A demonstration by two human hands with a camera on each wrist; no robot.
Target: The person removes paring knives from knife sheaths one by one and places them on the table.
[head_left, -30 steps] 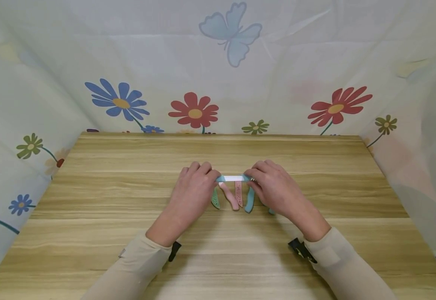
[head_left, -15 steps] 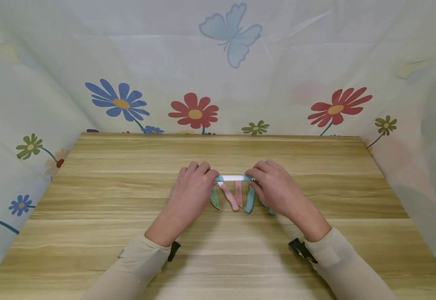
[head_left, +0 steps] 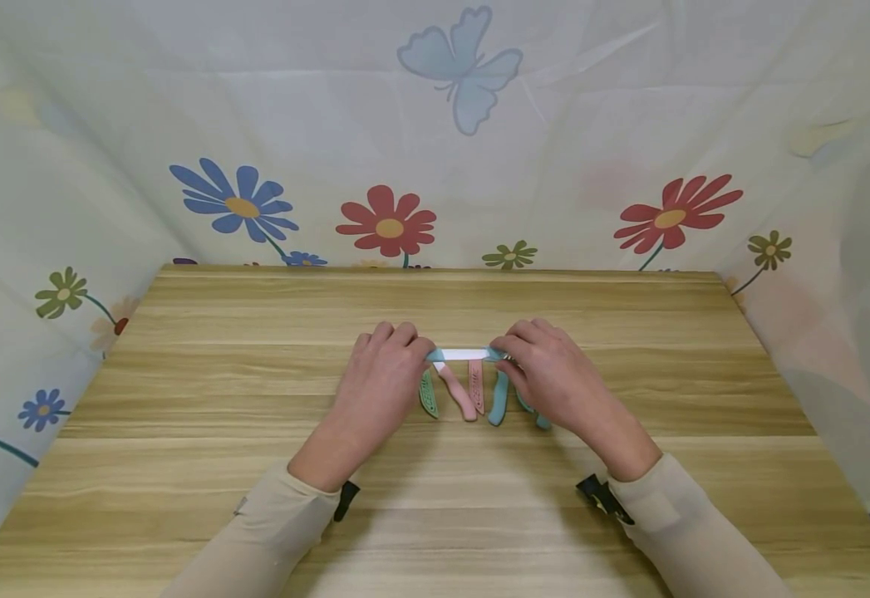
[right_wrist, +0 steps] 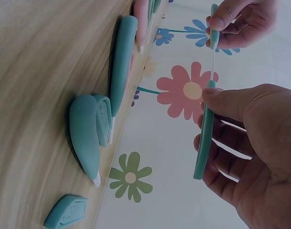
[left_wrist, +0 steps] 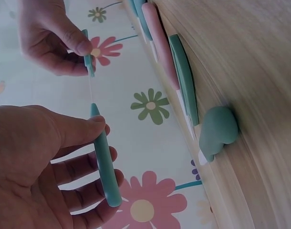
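Observation:
My left hand point(head_left: 380, 378) and right hand point(head_left: 550, 374) hold a small knife level between them, above the table. In the left wrist view, left thumb and fingers pinch its rounded teal handle point(left_wrist: 105, 162). Right thumb and fingers pinch a teal blade cover point(right_wrist: 205, 136) at the other end. White blade point(head_left: 464, 355) shows between the two teal parts. Below lie a green blade cover point(head_left: 428, 395), a pink-handled knife point(head_left: 458, 394), a pink cover point(head_left: 475, 387) and a teal handle point(head_left: 498, 400). More teal pieces point(head_left: 543, 421) are partly hidden under my right hand.
The wooden table point(head_left: 435, 498) meets a flowered cloth backdrop point(head_left: 300, 124) behind and at both sides. In the right wrist view, a separate teal cover point(right_wrist: 67, 211) lies on the table beside a plump teal handle point(right_wrist: 84, 133).
My left hand has shifted very slightly left with the handle, and a little more white blade shows. The right hand and the pieces on the table stay about where they were.

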